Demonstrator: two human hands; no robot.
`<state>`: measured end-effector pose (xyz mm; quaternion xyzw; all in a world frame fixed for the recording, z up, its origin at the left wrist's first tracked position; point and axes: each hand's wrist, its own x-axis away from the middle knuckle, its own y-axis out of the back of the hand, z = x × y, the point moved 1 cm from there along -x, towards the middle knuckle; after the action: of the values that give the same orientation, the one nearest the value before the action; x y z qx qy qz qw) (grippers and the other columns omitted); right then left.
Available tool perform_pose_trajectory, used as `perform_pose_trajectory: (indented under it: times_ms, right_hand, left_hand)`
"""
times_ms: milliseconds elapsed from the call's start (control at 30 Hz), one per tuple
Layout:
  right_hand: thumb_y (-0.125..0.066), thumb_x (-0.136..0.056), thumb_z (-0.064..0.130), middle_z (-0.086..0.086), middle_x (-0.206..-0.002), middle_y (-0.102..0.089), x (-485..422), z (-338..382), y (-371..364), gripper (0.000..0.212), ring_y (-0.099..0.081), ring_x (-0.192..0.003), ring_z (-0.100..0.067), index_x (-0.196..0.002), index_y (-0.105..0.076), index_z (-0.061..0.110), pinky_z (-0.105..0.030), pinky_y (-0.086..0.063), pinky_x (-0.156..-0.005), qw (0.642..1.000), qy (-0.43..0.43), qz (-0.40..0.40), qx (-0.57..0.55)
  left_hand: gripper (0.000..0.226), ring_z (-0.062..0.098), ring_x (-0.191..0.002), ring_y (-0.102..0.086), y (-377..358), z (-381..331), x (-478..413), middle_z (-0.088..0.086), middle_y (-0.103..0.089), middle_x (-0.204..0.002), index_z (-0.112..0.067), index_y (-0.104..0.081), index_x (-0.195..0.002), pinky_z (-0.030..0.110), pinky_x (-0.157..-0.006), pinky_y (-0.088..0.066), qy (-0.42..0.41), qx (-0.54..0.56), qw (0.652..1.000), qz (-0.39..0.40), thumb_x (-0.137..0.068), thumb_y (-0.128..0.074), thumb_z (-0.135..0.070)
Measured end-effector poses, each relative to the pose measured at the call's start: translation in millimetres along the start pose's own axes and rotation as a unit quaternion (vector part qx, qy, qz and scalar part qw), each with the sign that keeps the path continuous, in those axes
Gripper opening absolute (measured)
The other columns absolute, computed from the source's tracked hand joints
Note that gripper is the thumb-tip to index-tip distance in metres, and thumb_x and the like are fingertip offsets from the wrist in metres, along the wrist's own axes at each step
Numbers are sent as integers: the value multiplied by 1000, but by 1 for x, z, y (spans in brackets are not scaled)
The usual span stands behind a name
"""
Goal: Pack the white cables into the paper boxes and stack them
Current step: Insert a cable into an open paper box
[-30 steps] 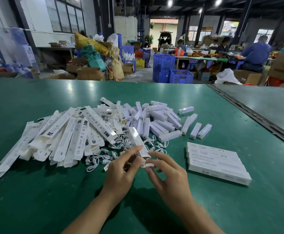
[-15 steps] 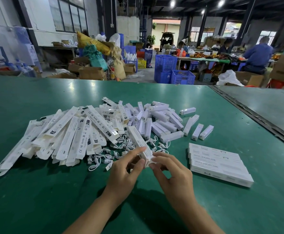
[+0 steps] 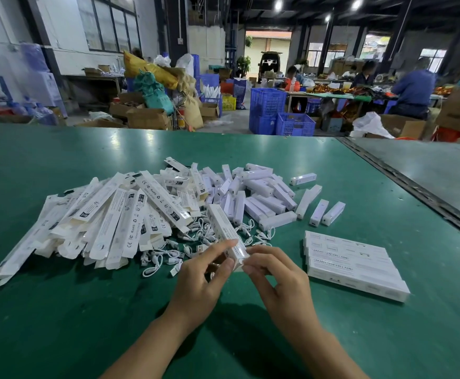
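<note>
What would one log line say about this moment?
left hand: holds long white paper box; right hand: pinches its near end; closed white paper boxes: stacked at right

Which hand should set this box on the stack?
Right. The right hand pinches the box at its near end, and the stack lies on its side; the left hand, also holding, would have to cross.

Flattened paper boxes (image 3: 163,203) piled left of centre carry "CE", "FC", "RoHS" and "Made in China". The stacked boxes (image 3: 352,265) at lower right read "SMART SENSOR LAMP", and the tilted box (image 3: 223,228) at centre shows part of the same words.
</note>
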<state>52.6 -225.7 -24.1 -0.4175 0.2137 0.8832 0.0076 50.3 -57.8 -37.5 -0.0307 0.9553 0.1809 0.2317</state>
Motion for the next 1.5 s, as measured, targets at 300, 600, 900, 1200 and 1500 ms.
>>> perform_pose_trajectory:
  times_ms: [300, 600, 900, 1200, 1500]
  right_hand:
    - [-74, -83, 18, 10, -95, -66, 0, -2, 0, 7, -66, -82, -8, -83, -70, 12, -22, -54, -72, 998, -32, -25, -54]
    - [-78, -70, 32, 11, -88, -73, 0, 1, 3, 10, -71, -76, -12, -76, -71, 28, -25, -57, -69, 980, -139, -47, -137]
    - [-75, -74, 22, 11, -86, -75, -1, 4, 4, 5, -71, -78, -6, -79, -76, 21, -19, -56, -71, 983, -136, -46, -118]
    - [-76, -69, 29, 5, -81, -76, -2, 1, 2, 9, -70, -73, -8, -77, -76, 25, -16, -54, -68, 953, -226, -61, -192]
    - [-76, -71, 30, 3, -79, -74, -1, -2, 4, 7, -69, -72, -11, -77, -74, 27, -25, -57, -70, 963, -209, -46, -164]
  left_hand:
    - [28, -1, -74, -63, 2, -2, -1, -25, -68, -86, -50, -58, -117, 9, -65, -44, -16, -44, 999, 2, -94, -54, -36]
    - [30, 3, -90, -68, 1, -2, -1, -23, -71, -99, -59, -59, -119, 15, -74, -50, -13, -7, 1000, 10, -93, -55, -46]
    - [25, 1, -69, -61, 0, 4, 0, -23, -66, -77, -52, -62, -114, 18, -64, -47, -2, 12, 1000, -10, -90, -56, -52]
    - [36, 9, -91, -71, -3, 8, -1, -18, -73, -95, -51, -60, -120, 31, -80, -58, 6, 21, 1000, -15, -85, -57, -59]
    - [34, 10, -95, -70, -4, 7, -2, -17, -73, -98, -51, -62, -117, 35, -86, -58, 24, 30, 999, 7, -85, -59, -60]
